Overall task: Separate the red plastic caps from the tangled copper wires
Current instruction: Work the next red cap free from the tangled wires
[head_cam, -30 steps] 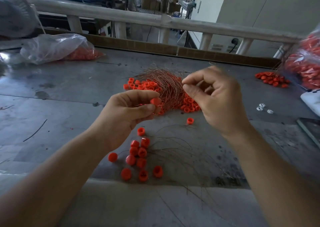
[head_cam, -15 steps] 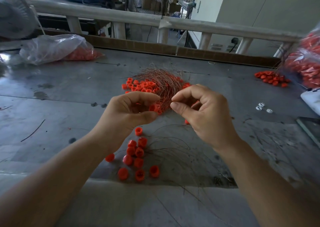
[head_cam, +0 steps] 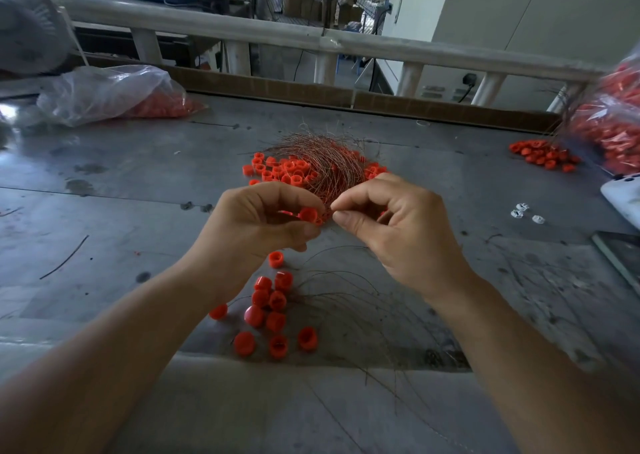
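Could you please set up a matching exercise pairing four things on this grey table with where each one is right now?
Things
1. single red plastic cap
2. tangled bundle of thin copper wires
3. short dark loose wire strand
4. small white plastic pieces

Places
A. on the grey table, right of the right hand
B. pinched by the left hand
C. lying alone, left of the left forearm
D. mid-table, beyond both hands

Pairs: 1-B, 2-D, 3-C, 4-A
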Available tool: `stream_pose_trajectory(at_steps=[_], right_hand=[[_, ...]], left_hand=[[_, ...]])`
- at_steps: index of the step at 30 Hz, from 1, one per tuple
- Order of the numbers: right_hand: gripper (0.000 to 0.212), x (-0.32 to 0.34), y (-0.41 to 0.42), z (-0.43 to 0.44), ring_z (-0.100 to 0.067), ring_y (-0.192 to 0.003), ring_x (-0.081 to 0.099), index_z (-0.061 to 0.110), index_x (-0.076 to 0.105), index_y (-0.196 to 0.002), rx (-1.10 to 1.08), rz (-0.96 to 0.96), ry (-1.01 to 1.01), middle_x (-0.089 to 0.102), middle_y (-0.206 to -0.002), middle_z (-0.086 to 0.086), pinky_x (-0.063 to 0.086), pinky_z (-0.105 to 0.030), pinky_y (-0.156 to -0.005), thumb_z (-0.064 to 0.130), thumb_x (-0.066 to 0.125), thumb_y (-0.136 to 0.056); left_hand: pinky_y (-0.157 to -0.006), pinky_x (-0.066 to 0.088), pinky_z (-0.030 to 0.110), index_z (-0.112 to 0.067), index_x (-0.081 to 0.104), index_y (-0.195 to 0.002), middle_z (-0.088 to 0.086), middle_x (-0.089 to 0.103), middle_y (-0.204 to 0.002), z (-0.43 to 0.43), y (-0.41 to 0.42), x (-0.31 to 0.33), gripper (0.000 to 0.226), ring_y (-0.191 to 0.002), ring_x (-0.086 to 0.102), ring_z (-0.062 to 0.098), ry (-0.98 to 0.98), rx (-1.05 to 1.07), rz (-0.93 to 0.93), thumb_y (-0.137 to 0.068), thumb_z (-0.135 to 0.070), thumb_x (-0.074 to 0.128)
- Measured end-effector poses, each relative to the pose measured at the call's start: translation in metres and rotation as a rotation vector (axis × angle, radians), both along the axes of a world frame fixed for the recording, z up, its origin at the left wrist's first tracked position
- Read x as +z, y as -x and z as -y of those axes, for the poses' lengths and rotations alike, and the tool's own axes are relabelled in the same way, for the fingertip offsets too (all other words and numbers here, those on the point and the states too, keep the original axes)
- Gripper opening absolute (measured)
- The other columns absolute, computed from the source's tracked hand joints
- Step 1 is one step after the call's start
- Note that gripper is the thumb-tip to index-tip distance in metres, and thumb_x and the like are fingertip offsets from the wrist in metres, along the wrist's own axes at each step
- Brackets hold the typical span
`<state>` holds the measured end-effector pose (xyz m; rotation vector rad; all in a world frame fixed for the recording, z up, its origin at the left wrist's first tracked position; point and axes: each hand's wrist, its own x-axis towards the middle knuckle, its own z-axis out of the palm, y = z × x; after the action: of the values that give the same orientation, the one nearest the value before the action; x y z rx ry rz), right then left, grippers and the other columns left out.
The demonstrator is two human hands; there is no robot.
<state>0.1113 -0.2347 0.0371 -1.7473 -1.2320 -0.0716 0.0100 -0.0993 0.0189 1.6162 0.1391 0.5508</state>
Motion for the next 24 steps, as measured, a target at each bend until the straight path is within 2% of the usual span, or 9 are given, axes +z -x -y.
stream_pose_trajectory(at_steps=[2, 5, 9, 10, 14, 18, 24], right_hand=[[0.011, 0.000, 0.000, 0.000, -0.001, -0.074, 0.054, 0.013, 0.070, -0.085, 0.004, -0.006, 0.026, 0.056, -0.077, 0.013, 0.041, -0.008, -0.063, 0.003, 0.066, -0.080], [0.018, 0.003, 0.001, 0.003, 0.000, -0.070, 0.054, 0.020, 0.069, -0.084, 0.012, -0.048, -0.003, 0.055, -0.080, 0.013, 0.044, -0.012, -0.059, 0.003, 0.062, -0.083], [0.031, 0.009, 0.001, 0.004, -0.013, -0.067, 0.055, 0.032, 0.066, -0.080, 0.014, -0.119, -0.048, 0.055, -0.081, 0.008, 0.050, -0.033, -0.055, 0.001, 0.061, -0.084], [0.034, 0.009, 0.001, 0.005, -0.013, -0.067, 0.055, 0.032, 0.066, -0.080, 0.021, -0.128, -0.055, 0.056, -0.080, 0.009, 0.050, -0.032, -0.054, -0.001, 0.060, -0.084], [0.033, 0.011, 0.004, 0.005, 0.000, -0.068, 0.060, 0.031, 0.065, -0.085, 0.062, -0.175, -0.082, 0.062, -0.072, 0.014, 0.045, -0.011, -0.057, -0.002, 0.065, -0.080], [0.030, 0.011, 0.006, 0.004, 0.001, -0.065, 0.062, 0.027, 0.061, -0.086, 0.101, -0.241, -0.077, 0.065, -0.066, 0.013, 0.045, -0.010, -0.056, 0.000, 0.070, -0.075], [0.027, 0.007, 0.009, 0.000, 0.002, -0.060, 0.060, 0.026, 0.060, -0.080, 0.103, -0.274, -0.038, 0.062, -0.060, 0.014, 0.044, -0.009, -0.057, 0.003, 0.072, -0.074]], left_hand=[[-0.063, 0.052, 0.016, -0.023, 0.073, -0.077, -0.001, 0.073, -0.077, 0.000, 0.000, -0.001, 0.027, -0.070, 0.068, 0.011, 0.037, 0.008, 0.005, -0.053, -0.013, 0.068], [-0.066, 0.053, 0.017, -0.013, 0.069, -0.086, 0.002, 0.073, -0.079, 0.000, 0.000, -0.001, 0.028, -0.074, 0.070, 0.013, 0.071, 0.001, 0.013, -0.060, -0.006, 0.063], [-0.061, 0.052, 0.017, -0.016, 0.069, -0.080, -0.001, 0.071, -0.072, 0.001, 0.000, 0.000, 0.027, -0.066, 0.068, 0.011, 0.060, 0.016, 0.012, -0.053, -0.011, 0.069], [-0.060, 0.052, 0.017, -0.018, 0.070, -0.077, -0.001, 0.070, -0.071, 0.001, 0.000, 0.000, 0.028, -0.065, 0.068, 0.011, 0.063, 0.019, 0.014, -0.049, -0.014, 0.071], [-0.062, 0.053, 0.016, -0.023, 0.073, -0.068, -0.001, 0.070, -0.070, 0.001, 0.000, 0.001, 0.024, -0.066, 0.068, 0.011, 0.063, 0.024, 0.010, -0.044, -0.017, 0.073], [-0.064, 0.054, 0.018, -0.017, 0.070, -0.072, 0.001, 0.071, -0.072, 0.001, 0.000, 0.001, 0.024, -0.068, 0.068, 0.011, 0.047, 0.020, 0.023, -0.049, -0.010, 0.071], [-0.066, 0.054, 0.018, -0.022, 0.073, -0.069, -0.001, 0.071, -0.073, 0.004, 0.002, 0.003, 0.024, -0.071, 0.068, 0.011, 0.038, -0.008, 0.072, -0.045, -0.025, 0.073]])
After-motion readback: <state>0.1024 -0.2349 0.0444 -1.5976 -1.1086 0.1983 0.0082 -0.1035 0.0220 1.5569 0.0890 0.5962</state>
